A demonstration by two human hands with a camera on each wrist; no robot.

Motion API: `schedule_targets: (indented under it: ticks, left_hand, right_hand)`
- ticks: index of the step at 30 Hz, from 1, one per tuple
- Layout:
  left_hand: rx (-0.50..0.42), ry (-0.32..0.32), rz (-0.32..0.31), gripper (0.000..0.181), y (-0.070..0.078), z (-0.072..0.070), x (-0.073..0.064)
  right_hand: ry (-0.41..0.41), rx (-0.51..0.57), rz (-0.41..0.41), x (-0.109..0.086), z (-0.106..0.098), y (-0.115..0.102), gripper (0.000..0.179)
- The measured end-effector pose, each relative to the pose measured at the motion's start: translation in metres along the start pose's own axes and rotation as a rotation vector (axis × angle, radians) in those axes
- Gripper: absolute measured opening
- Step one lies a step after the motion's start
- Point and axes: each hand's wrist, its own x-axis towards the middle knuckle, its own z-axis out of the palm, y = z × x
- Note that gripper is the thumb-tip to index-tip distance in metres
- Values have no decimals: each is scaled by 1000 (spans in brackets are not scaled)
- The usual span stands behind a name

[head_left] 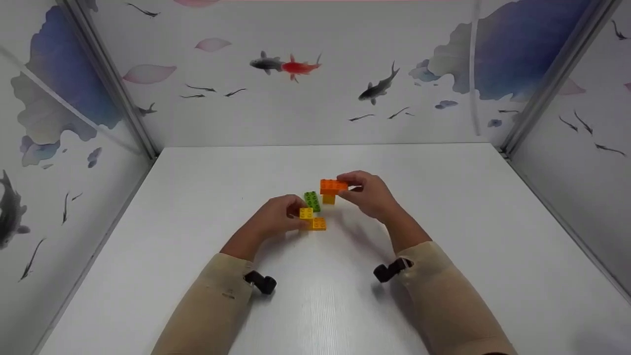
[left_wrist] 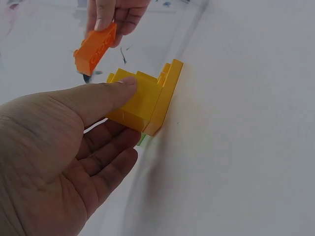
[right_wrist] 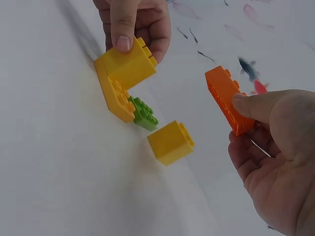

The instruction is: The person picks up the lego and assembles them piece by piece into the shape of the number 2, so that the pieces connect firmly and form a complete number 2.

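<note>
My left hand (head_left: 278, 217) pinches a yellow toy building block (right_wrist: 129, 66) between thumb and fingers. That block sits on one end of a thin yellow-orange brick (right_wrist: 117, 101), whose other studs are bare. My right hand (head_left: 370, 197) pinches an orange brick (right_wrist: 226, 101) by one end and holds it in the air, studs up in the head view. Below the orange brick, apart from it, a separate yellow block (right_wrist: 171, 142) stands on the table. A green brick (head_left: 312, 201) lies between the two yellow groups, partly hidden in the left wrist view.
A white table (head_left: 197, 172) lies beneath everything. Printed wall panels (head_left: 340, 29) with fish and petals enclose its back and both sides. Small black devices (head_left: 261, 282) are fixed at both sleeve cuffs.
</note>
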Motion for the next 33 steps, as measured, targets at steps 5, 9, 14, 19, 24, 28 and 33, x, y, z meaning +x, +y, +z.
schedule_targets:
  ticks: [5,9,14,19,24,28,33]
  left_hand:
    - [13,-1,4,39,1,-1,0]
    - [26,-2,10,40,1,-2,0]
    - [29,7,31,41,0,-1,-1]
    - [18,14,45,43,-1,-2,-2]
    - [-3,17,71,41,-1,-3,-3]
    - [2,16,93,38,-2,-3,-4]
    - [12,21,104,35,-2,-2,-3]
  right_hand:
    - [-45,-1,-70,-6,7,-8,34]
    - [-67,-3,-103,-8,13,-10,35]
    - [-94,0,-110,-11,18,-12,36]
    - [-116,-34,-107,-13,24,-14,38]
    - [-133,-49,-115,-11,30,-11,38]
    - [-149,-57,-129,-10,35,-6,36]
    - [-157,-68,-127,-10,39,-3,36]
